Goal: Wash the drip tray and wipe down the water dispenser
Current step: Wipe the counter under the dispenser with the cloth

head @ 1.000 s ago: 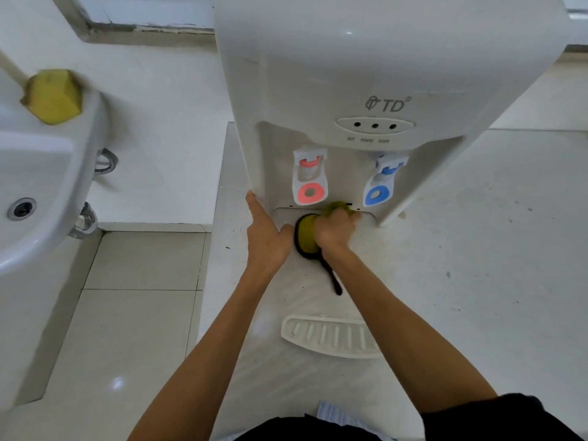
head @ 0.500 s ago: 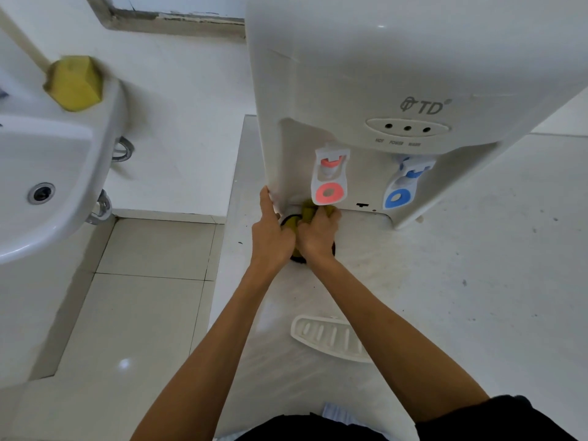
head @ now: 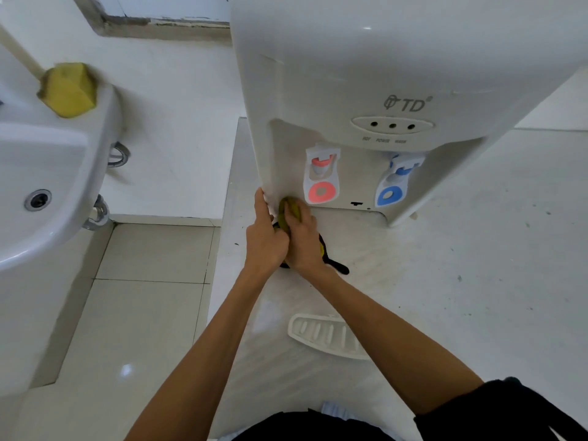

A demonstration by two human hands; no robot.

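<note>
The water dispenser (head: pixel 366 74) was the largest thing, a white plastic body that filled the view from about 11 to 2 o'clock and stood on the pale counter (head: pixel 461 281). I judged it as tall and rather light when no bottle loads it, so it could slide or tip under a hard push; it was best steadied at its lower front corner. There the left hand (head: pixel 265 237) rested with straight fingers against the corner edge, holding nothing. The casing looked smooth and glossy, with a red tap (head: pixel 321 176) and a blue tap (head: pixel 396 183) under three small lights. The drip tray (head: pixel 321 337) lay apart from the machine at about 6 o'clock, near the person; it was a thin white slotted piece, probably light, stiff and slippery when wet, good to take by its long rim. The right hand (head: pixel 302 240) was curled around a yellow-green cloth (head: pixel 288 210) with black trim, soft and easy to crush, and pressed it to the recess wall just left of the red tap. Whether the cloth was wet I could not tell.
</note>
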